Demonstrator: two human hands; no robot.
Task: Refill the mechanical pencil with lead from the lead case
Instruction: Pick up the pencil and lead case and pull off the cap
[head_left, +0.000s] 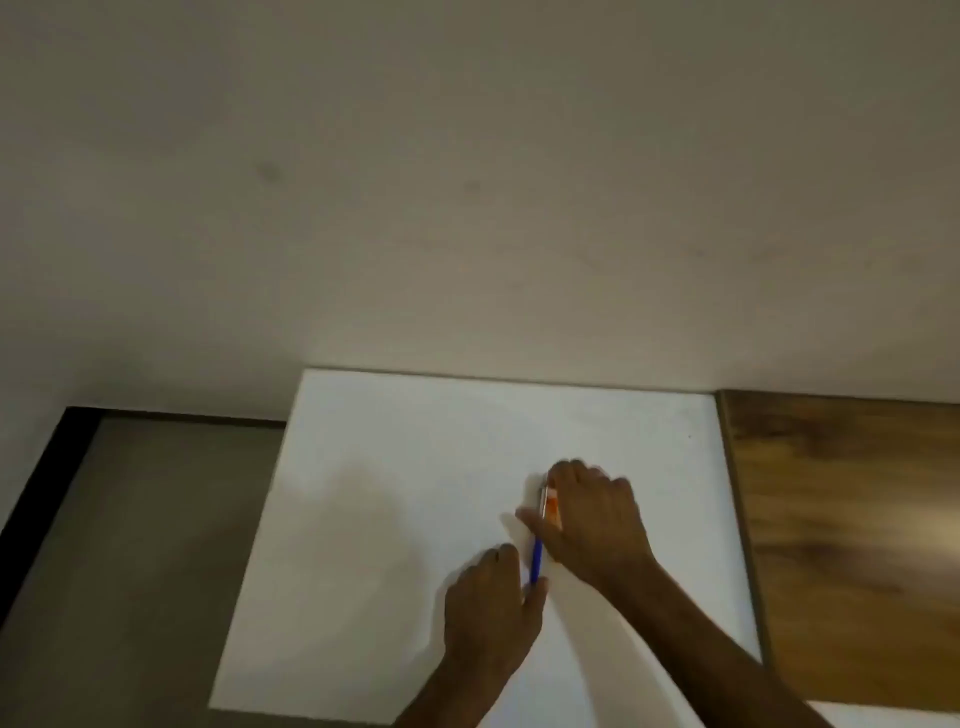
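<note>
On the white board (415, 519), both hands are down, close together, right of centre.

Right hand (597, 519): palm down, fingers curled over a small orange-and-white item, probably the case (551, 505). Only a sliver of it shows, at the thumb side of the hand, between index finger and thumb. Looks like a closed hold on it, but the frame is blurred and most of the case is hidden under the fingers, so I can't tell how firm the hold is.

Pencil (536, 561): blue barrel, lying or held nearly along the line between the two hands. Far end runs up under the right hand, just beside the case, with a pale metallic stretch there. Near end meets the left hand.

Left hand (491, 603): palm down, knuckles up, thumb side against the near end of the pencil. Thumb tip touches the barrel; fingers are bent on the far side from the pencil. Can't tell whether it's pinching the pencil or just resting against it.

So the pencil bridges both hands, and the case sits at the pencil's far end inside the right hand's curl. No lead can be made out at this blur.

Wood desktop (841, 545) runs to the right of the right forearm; grey floor (130, 545) lies left of the left hand, past the board edge. Plain wall (467, 208) beyond.
</note>
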